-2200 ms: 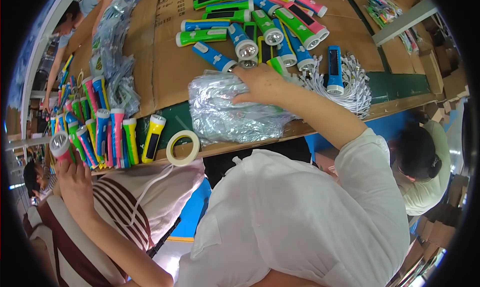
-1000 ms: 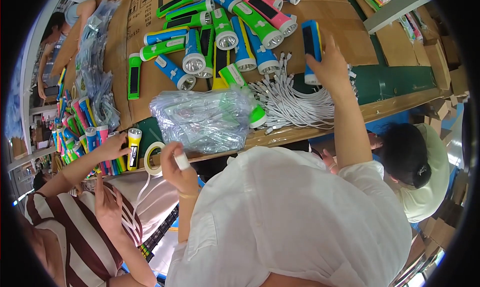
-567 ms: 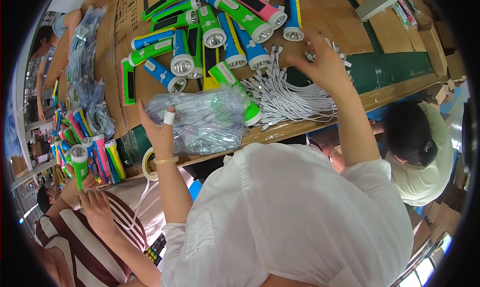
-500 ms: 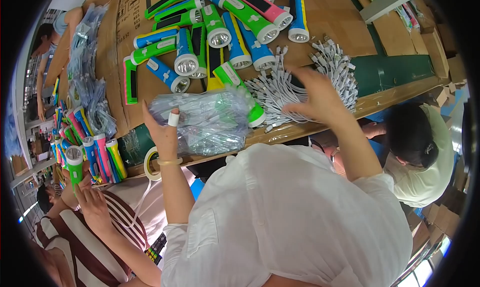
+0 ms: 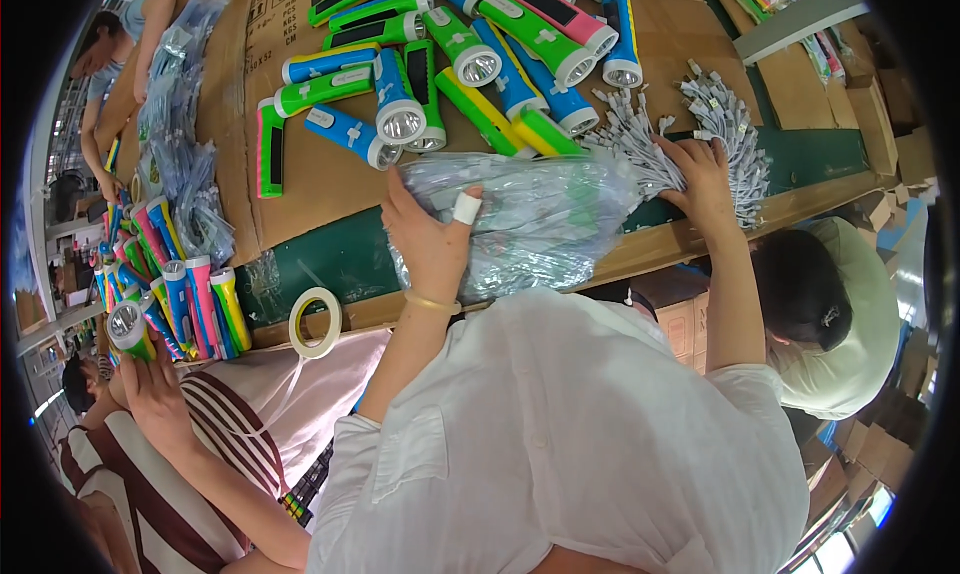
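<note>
My left hand [image 5: 432, 242], white tape round its thumb, lies against the left end of a stack of clear plastic bags [image 5: 540, 239]. Its fingers are stretched out and the thumb rests over the bags. On the right, my right hand [image 5: 708, 189] has thumb and fingers closed round the end of a bunch of white cables [image 5: 632, 134]. A second bunch of white cables [image 5: 728, 124] lies just beyond that hand. Behind the bags are several flashlights [image 5: 545, 39] in green, blue, yellow and pink. Something green shows through the plastic, partly hidden.
A tape roll [image 5: 315, 323] hangs at the table's front edge. On the left are upright flashlights [image 5: 202, 309] and more clear bags [image 5: 180, 124]. A co-worker's hand [image 5: 150, 379] holds a flashlight there. Another person [image 5: 825, 314] sits at the right. Cardboard [image 5: 300, 189] covers the table.
The bag stack has slid right with my left hand, covering the green flashlight beside it. My right hand has come down onto the cables, and their near bunch has shifted right and away.
</note>
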`<state>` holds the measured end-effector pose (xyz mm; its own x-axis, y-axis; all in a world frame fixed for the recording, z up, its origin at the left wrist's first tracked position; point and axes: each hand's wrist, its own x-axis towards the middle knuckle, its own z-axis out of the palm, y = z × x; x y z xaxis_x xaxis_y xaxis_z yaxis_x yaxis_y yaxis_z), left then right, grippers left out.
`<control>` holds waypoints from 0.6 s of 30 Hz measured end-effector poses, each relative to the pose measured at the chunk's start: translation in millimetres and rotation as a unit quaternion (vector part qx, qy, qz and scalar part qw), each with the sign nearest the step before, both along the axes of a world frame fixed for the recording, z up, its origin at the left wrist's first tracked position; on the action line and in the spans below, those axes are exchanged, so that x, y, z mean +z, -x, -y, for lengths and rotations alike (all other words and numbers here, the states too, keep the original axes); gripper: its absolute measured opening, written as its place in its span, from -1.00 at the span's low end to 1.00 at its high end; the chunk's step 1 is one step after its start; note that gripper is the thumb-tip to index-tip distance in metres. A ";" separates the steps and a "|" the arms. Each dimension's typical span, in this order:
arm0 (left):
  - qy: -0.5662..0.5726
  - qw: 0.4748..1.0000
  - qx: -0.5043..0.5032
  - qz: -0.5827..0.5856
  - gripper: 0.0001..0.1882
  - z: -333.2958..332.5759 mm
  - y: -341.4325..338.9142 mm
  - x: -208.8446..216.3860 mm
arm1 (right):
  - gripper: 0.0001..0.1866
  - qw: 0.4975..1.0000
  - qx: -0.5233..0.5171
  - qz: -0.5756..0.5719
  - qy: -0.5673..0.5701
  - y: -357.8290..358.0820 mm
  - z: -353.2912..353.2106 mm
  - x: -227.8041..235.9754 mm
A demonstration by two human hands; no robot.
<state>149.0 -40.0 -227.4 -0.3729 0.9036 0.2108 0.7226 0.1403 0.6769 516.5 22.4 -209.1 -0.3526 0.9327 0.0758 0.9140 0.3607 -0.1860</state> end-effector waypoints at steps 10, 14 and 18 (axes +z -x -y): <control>0.007 0.994 -0.094 0.047 -0.16 18.1 24.9 16.4 | -0.51 0.981 0.004 -0.182 -0.072 52.4 20.6 75.7; -0.032 0.992 -0.091 -0.086 -0.23 22.0 23.1 30.5 | -0.54 0.950 0.160 -0.263 -0.043 114.2 26.0 70.9; -0.171 0.956 -0.217 -0.102 -0.41 -0.2 9.3 38.4 | -0.46 0.965 0.202 -0.134 -0.095 137.5 4.1 24.6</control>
